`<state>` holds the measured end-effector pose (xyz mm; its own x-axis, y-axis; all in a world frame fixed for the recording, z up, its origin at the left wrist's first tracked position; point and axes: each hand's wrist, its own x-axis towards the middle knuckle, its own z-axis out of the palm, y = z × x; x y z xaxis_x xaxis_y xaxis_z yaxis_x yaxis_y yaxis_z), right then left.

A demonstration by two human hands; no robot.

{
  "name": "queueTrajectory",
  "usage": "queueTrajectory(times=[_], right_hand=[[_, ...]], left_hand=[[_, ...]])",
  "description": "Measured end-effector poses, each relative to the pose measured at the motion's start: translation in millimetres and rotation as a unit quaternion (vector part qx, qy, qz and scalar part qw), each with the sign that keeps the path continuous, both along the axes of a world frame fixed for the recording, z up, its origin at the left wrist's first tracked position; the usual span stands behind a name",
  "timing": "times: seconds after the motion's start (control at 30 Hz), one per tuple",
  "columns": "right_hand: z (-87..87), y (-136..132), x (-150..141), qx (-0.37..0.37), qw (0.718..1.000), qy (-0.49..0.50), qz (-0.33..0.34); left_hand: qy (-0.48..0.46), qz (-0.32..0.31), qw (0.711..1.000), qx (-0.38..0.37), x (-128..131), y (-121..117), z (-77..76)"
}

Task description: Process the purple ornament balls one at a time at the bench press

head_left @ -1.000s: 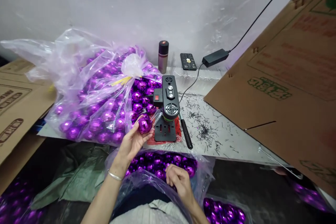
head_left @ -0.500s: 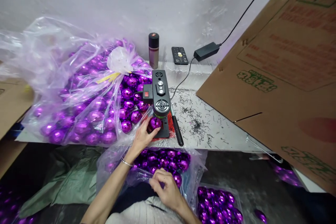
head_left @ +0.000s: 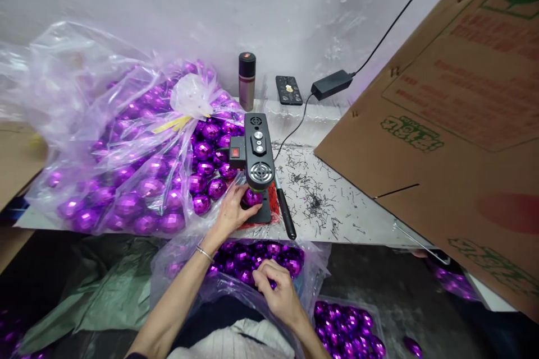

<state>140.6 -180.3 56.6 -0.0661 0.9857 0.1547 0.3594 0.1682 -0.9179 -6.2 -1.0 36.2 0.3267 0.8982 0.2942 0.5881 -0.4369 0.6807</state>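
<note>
My left hand (head_left: pixel 233 207) grips a shiny purple faceted ball (head_left: pixel 252 197) between thumb and fingers. The ball's top is under the round head of a small black machine (head_left: pixel 260 148), over its dark base plate. Nearer my body, my right hand (head_left: pixel 278 287) is closed, fingers curled against the thumb; whatever it may hold is hidden. Just beneath it lies an open clear plastic bag (head_left: pixel 314 261) with many purple balls (head_left: pixel 242 261) inside. A lever with a black handle (head_left: pixel 286 214) sticks out on the machine's right side.
A large bag of purple balls (head_left: pixel 130 202) fills the bench's left. Short dark bits (head_left: pixel 314 202) litter the right. Behind stand a spray can (head_left: pixel 246 81), a phone (head_left: pixel 288 90) and a power adapter (head_left: pixel 332 84). A tilted cardboard box (head_left: pixel 442 179) blocks the right; more balls (head_left: pixel 347 325) sit below.
My left hand has pushed the ball slightly forward, farther under the machine's head. My right hand has shifted a little right and forward over the open bag, still closed.
</note>
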Motion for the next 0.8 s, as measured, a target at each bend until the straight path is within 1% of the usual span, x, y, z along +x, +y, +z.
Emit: queueTrajectory(times=[0.07, 0.13, 0.17, 0.2, 0.23, 0.27, 0.3, 0.4, 0.43, 0.5, 0.57, 0.6, 0.67, 0.8], right_hand=[[7.9, 5, 11, 0.044, 0.999, -0.007, -0.032], [16.1, 13, 24, 0.12, 0.987, -0.026, -0.105], [20.1, 19, 30, 0.168, 0.973, -0.045, -0.154], [24.1, 27, 36, 0.218, 0.952, -0.071, -0.202], [28.5, 35, 41, 0.264, 0.93, -0.1, -0.237], [33.4, 44, 45, 0.302, 0.909, -0.125, -0.258], [39.2, 54, 48, 0.333, 0.895, -0.143, -0.261], [61.6, 83, 46, 0.416, 0.869, -0.167, -0.208], [69.6, 90, 43, 0.434, 0.866, -0.167, -0.182], [83.2, 101, 36, 0.436, 0.873, -0.165, -0.142], [89.8, 106, 28, 0.426, 0.883, -0.158, -0.121], [89.7, 108, 25, 0.423, 0.885, -0.15, -0.121], [83.1, 110, 18, 0.417, 0.89, -0.13, -0.131], [54.4, 111, 9, 0.424, 0.883, -0.107, -0.169]], left_hand=[[-0.016, 0.013, 1.0, 0.004, 3, 2, -9.2], [-0.029, 0.023, 0.999, 0.007, 5, 2, -18.3], [-0.035, 0.023, 0.999, 0.006, 6, 2, -22.1], [-0.039, 0.02, 0.999, 0.005, 6, 1, -25.0], [-0.042, 0.016, 0.999, 0.005, 7, 1, -27.0], [-0.046, 0.014, 0.999, 0.006, 7, 0, -28.2], [-0.05, 0.012, 0.999, 0.008, 8, 0, -28.5], [-0.059, 0.013, 0.998, 0.016, 9, -1, -26.0], [-0.059, 0.012, 0.998, 0.017, 9, -2, -24.6], [-0.058, 0.007, 0.998, 0.014, 10, -2, -22.2], [-0.059, 0.006, 0.998, 0.009, 11, -3, -21.0], [-0.06, 0.007, 0.998, 0.007, 11, -3, -21.2], [-0.063, 0.011, 0.998, 0.003, 12, -4, -22.5], [-0.064, 0.014, 0.998, -0.002, 14, -5, -25.2]])
